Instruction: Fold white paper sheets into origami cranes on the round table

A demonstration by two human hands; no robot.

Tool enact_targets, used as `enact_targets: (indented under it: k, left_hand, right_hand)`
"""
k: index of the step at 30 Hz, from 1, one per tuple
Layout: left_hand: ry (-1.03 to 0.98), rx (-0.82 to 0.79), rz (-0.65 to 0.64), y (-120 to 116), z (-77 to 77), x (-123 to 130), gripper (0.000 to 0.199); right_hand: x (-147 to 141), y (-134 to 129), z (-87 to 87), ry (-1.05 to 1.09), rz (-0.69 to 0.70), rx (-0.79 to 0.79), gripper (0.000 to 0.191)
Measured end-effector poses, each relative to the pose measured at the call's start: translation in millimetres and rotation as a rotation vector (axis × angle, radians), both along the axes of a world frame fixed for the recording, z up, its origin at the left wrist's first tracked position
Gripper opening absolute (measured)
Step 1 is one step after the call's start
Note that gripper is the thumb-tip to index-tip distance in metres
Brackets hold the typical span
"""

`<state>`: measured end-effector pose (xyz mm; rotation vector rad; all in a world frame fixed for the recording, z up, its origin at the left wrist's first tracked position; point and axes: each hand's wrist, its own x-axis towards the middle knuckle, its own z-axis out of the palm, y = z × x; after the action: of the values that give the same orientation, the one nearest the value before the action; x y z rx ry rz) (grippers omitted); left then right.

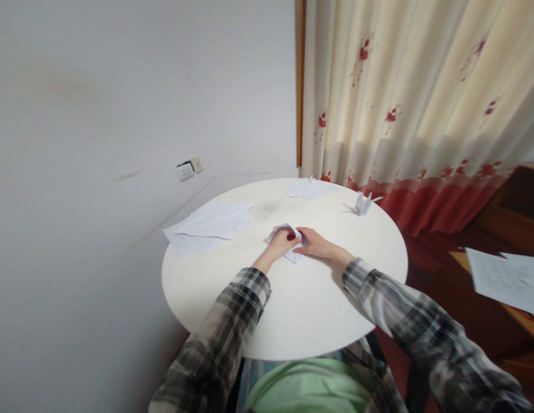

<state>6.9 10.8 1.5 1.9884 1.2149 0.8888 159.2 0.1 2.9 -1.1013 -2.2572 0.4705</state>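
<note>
A small piece of folded white paper (293,257) lies at the middle of the round white table (307,321), partly hidden by my hands. My left hand (282,244) grips its left side, with the fingers curled over the paper. From the right, my right hand (315,243) holds the other side between thumb and fingers. The two hands nearly meet over the paper. A finished paper crane (363,204) stands near the table's right edge, apart from my hands.
Loose white sheets (210,221) lie at the table's left edge, against the wall. More paper (307,188) sits at the far edge. A curtain (400,103) hangs behind. Off to the right, written sheets (503,278) rest on wooden furniture. A socket (185,172) is on the wall.
</note>
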Motion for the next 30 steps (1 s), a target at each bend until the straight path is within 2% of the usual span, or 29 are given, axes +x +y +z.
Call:
enact_targets:
  k: [8, 16, 25, 30]
  left_hand:
    - [0.097, 0.057, 0.101, -0.2, 1.0, 1.9, 0.017]
    - [0.133, 0.053, 0.018, 3.7, -1.8, -2.2, 0.021]
    - [0.210, 0.119, 0.169, 1.7, -0.3, 1.5, 0.021]
    - [0.209, 0.086, 0.134, 2.1, 0.7, 0.9, 0.020]
  right_hand:
    - [-2.6, 2.0, -0.1, 0.035, 0.015, 0.000, 0.059]
    - [-1.4, 1.7, 0.1, 0.029, 0.028, 0.007, 0.055]
    - [-5.9, 1.1, 3.7, 0.033, 0.014, 0.008, 0.055]
    - [-4.0, 2.5, 0.8, 0.042, 0.017, 0.014, 0.057]
